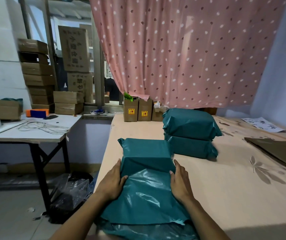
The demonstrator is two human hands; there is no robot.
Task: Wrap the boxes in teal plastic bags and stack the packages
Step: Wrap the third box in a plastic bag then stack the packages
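Teal plastic under both palms: my left hand (111, 182) and right hand (180, 184) lie flat with straight fingers, pressing the bagged box (147, 153) from either side on the peach cloth (234, 179). I'd say we're mid-wrap. Next the loose bag end (144, 196) needs folding under, then it goes onto the stack of two packages (190, 132) just behind.
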